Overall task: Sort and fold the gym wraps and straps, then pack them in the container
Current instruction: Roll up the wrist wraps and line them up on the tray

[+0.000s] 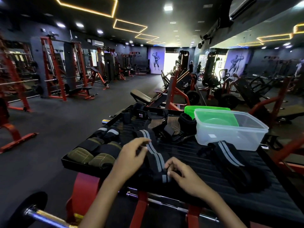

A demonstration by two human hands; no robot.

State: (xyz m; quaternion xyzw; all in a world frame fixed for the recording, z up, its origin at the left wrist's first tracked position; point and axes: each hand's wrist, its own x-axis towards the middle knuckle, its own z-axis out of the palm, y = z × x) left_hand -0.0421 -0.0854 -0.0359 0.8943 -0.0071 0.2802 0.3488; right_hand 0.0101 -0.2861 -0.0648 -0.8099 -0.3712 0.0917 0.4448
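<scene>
Here the left hand [131, 155] pinches the middle of a black grey-striped wrap [155, 156] with curled fingers. The right hand [182, 176] grips its near end. The clear container [230, 129] stands well apart.

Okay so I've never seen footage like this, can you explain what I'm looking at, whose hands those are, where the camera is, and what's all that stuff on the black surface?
There is no machine here: a person wears one wide-angle camera on the head, looking down at their own hands in a gym. The left hand and right hand pinch the ends of a black wrist wrap with grey stripes, lying on a black ribbed platform. A second striped wrap lies to the right. Behind it stands a clear plastic container, with a green lid under it. Olive grip pads and more black straps lie around.
</scene>
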